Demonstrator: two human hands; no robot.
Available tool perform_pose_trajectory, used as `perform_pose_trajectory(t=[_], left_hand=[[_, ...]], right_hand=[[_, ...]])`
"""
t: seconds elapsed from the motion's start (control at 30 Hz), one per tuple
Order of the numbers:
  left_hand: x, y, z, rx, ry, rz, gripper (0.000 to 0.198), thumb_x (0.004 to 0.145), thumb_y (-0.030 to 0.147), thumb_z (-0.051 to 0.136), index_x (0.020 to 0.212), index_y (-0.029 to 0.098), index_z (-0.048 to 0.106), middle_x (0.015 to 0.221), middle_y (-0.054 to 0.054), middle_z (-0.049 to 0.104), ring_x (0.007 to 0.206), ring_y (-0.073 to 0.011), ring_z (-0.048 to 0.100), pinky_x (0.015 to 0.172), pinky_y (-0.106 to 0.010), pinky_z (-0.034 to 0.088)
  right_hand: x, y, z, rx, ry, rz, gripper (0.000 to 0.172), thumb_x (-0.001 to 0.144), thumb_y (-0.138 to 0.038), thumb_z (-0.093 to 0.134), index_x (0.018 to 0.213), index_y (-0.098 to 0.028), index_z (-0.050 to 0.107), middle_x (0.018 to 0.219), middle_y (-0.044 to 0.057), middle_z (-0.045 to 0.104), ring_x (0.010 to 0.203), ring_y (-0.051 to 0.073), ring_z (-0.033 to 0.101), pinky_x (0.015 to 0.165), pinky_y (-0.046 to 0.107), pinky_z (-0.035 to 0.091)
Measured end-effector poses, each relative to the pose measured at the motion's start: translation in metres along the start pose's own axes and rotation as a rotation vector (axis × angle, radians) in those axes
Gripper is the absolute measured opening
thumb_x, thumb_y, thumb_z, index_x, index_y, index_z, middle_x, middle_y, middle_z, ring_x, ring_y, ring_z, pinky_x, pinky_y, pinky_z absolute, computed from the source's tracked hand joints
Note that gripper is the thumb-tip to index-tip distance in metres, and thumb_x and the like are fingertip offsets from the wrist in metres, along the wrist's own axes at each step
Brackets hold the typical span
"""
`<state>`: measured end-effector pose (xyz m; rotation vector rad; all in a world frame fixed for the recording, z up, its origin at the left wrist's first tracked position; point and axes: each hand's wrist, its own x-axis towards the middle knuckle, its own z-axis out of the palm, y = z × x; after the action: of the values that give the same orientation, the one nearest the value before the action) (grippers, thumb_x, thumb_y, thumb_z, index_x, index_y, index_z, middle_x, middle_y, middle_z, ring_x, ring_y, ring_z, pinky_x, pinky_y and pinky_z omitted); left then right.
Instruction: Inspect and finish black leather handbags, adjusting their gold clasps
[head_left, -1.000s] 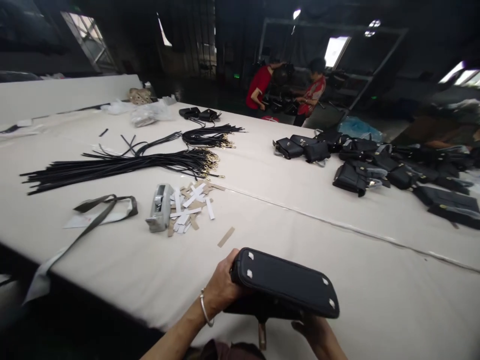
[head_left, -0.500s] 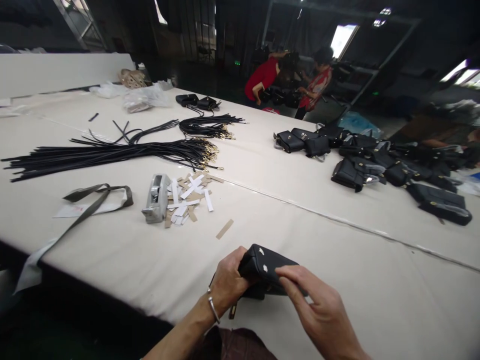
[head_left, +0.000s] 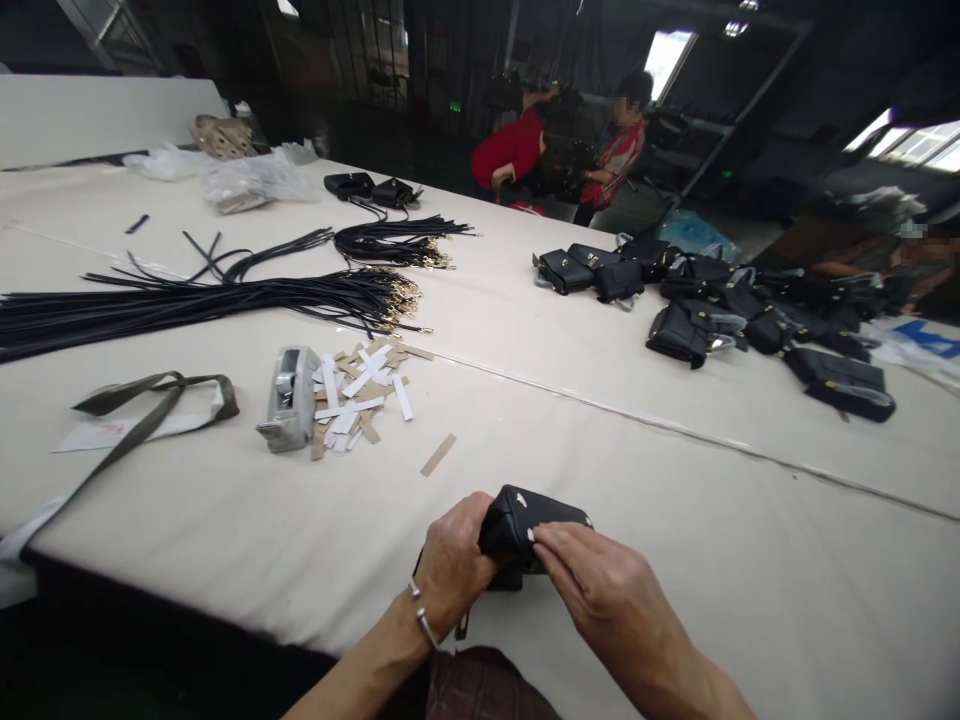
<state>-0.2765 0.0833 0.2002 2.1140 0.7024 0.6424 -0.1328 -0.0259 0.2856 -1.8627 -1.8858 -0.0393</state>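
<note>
A small black bag point(head_left: 525, 517) is held bottom-up near the table's front edge. My left hand point(head_left: 452, 570), with a bracelet at the wrist, is wrapped round the bag's left end. My right hand point(head_left: 600, 588) lies over the bag's base, its fingertips pressed together on a small white patch there. Most of the bag is hidden under both hands. A strip dangles below my left hand.
A tape dispenser point(head_left: 287, 410) sits beside a heap of white and tan strips point(head_left: 358, 392); one tan strip point(head_left: 438, 454) lies apart. Bundles of black straps point(head_left: 187, 305) stretch left, a grey strap point(head_left: 142, 405) nearer. Several black bags point(head_left: 720, 310) pile at right. Two people point(head_left: 559, 150) work beyond the cream table point(head_left: 675, 520).
My right hand came from under the bag onto its base, now pinching at a white patch. The bag was drawn closer and is mostly covered. The view drifted slightly right.
</note>
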Motion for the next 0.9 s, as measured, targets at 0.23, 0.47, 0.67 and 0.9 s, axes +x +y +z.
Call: perform_pose_trajectory(t=[0.23,0.47,0.67,0.9], left_hand=[[0.002,0.013,0.012,0.247,0.017,0.200,0.022,0.073,0.004,0.054,0.087,0.020,0.050,0.073,-0.001,0.059,0.063,-0.0195,0.057,0.057,-0.029,0.043],[0.008,0.031,0.026,0.420,0.006,0.384,0.019,0.080,0.003,0.048,0.087,0.020,0.048,0.070,-0.001,0.058,0.060,-0.0205,0.056,0.054,-0.032,0.042],[0.009,0.032,0.032,0.394,0.026,0.405,0.012,0.083,0.009,0.050,0.085,0.021,0.049,0.069,0.000,0.056,0.060,-0.0210,0.054,0.054,-0.034,0.041],[0.010,0.024,0.025,0.324,0.024,0.393,0.008,0.087,0.015,0.055,0.087,0.021,0.049,0.071,-0.001,0.056,0.061,-0.0208,0.053,0.056,-0.034,0.041]], right_hand=[[-0.018,-0.002,-0.010,-0.213,-0.091,0.072,0.026,0.095,-0.014,0.037,0.087,-0.022,0.061,0.072,0.003,0.068,0.061,0.016,0.067,0.055,0.027,0.051],[-0.038,-0.003,-0.016,-0.318,-0.055,0.242,0.026,0.091,-0.012,0.040,0.076,-0.022,0.057,0.062,0.000,0.060,0.053,0.015,0.060,0.050,0.029,0.039],[-0.049,0.011,-0.014,0.004,-0.006,0.500,0.015,0.085,-0.014,0.052,0.075,-0.023,0.060,0.065,-0.004,0.062,0.056,0.011,0.060,0.056,0.024,0.045],[-0.048,0.014,-0.021,0.322,-0.005,0.549,0.011,0.090,-0.023,0.058,0.092,-0.028,0.067,0.078,-0.007,0.071,0.067,0.008,0.066,0.062,0.017,0.050]])
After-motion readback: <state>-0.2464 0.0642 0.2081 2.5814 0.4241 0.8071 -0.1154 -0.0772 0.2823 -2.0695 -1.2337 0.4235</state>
